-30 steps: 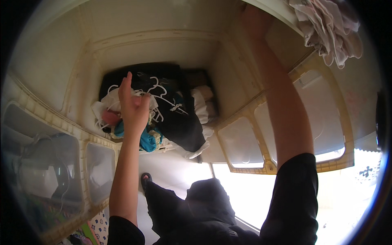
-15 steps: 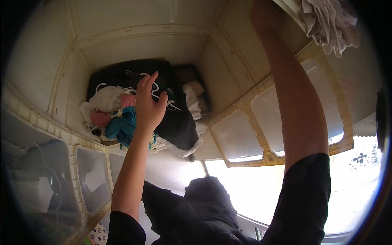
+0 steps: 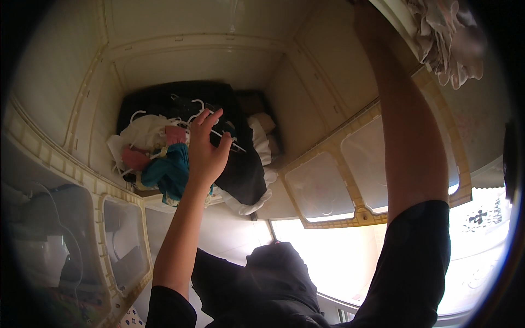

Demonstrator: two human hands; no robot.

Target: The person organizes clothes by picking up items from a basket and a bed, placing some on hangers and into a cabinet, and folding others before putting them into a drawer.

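My left hand (image 3: 210, 156) reaches over a heap of clothes inside a pale cabinet compartment. Its fingers are apart, the thumb standing off to the right, and I see nothing held. White plastic hangers (image 3: 234, 143) lie around its fingertips; whether they touch is unclear. Under and beside the wrist is a teal garment (image 3: 167, 170), with pink cloth (image 3: 135, 157) and white cloth (image 3: 139, 131) to its left. A black garment (image 3: 243, 177) drapes over the front right of the heap. Raised at the top right, my right hand (image 3: 367, 22) is dark, and its fingers are hidden.
Cream plastic walls (image 3: 197, 60) enclose the heap. A yellowed frame with translucent panels (image 3: 322, 186) hangs on the right, and a similar one (image 3: 124, 240) stands on the left. Ruffled pale fabric (image 3: 451, 49) hangs at the upper right. Bright light enters below the right panel.
My left hand has shifted slightly right and down among the hangers, its fingers a little more bent. The right arm stays raised, and the whole view has tilted slightly.
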